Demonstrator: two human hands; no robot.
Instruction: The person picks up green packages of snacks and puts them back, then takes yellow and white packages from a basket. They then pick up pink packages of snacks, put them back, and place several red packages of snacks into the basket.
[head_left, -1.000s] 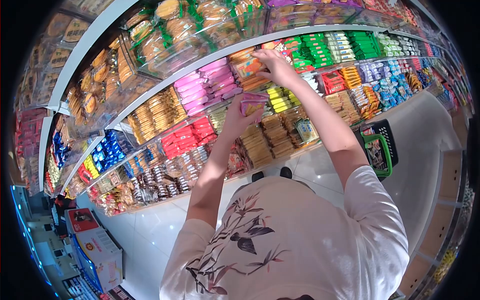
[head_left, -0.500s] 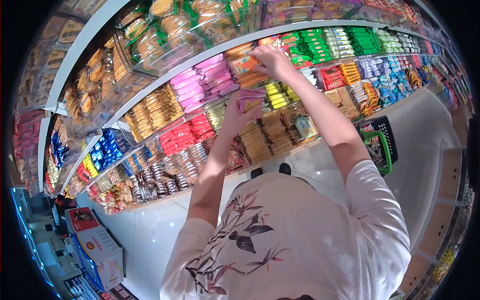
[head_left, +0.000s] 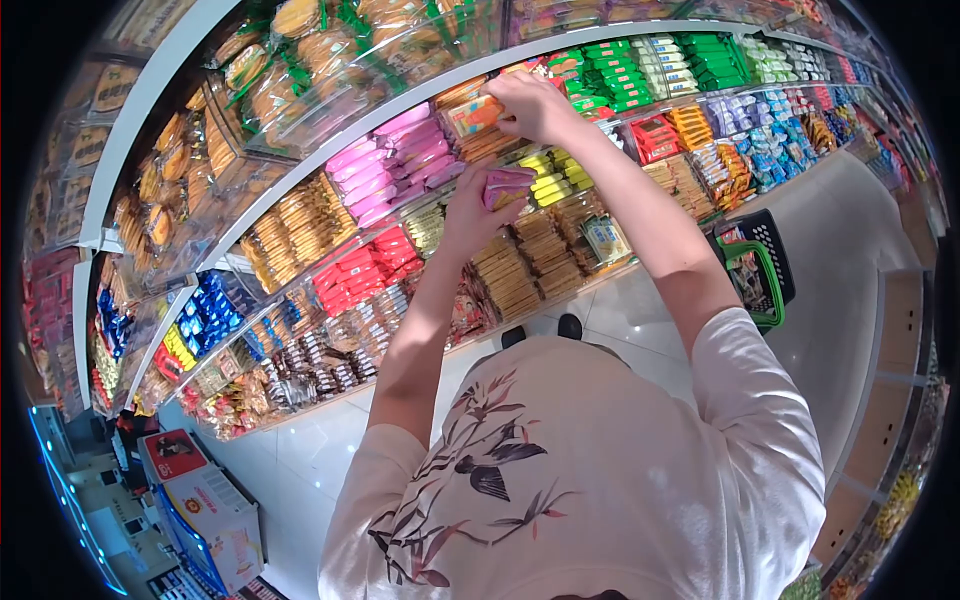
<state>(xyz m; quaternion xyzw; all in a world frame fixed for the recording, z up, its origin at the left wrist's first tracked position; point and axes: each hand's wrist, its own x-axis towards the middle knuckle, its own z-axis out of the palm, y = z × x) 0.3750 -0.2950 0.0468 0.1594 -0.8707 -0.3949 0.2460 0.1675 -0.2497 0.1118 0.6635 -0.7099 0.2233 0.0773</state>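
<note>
My left hand (head_left: 470, 215) is closed round a small pink and purple packet (head_left: 508, 188), held over the shelf near the yellow packets (head_left: 548, 183). Higher up and to the right, my right hand (head_left: 535, 105) has its fingers bent at an orange and white packet (head_left: 473, 115) in the upper row of bins. Whether the fingers grip that packet is hard to make out. Left of it lie pink wrapped packets (head_left: 405, 158). Below are red packets (head_left: 365, 270) and brown stick-like snacks (head_left: 510, 272).
Clear bin walls and a pale shelf rail (head_left: 385, 92) run across above the hands. Green packets (head_left: 612, 75) lie to the right. A black and green basket (head_left: 757, 280) is at the right of the shelf. A chest with a printed front (head_left: 215, 510) stands at lower left.
The view has shifted slightly. My left hand, still holding the pink packet, has come closer to my right hand, which remains at the orange and white packet.
</note>
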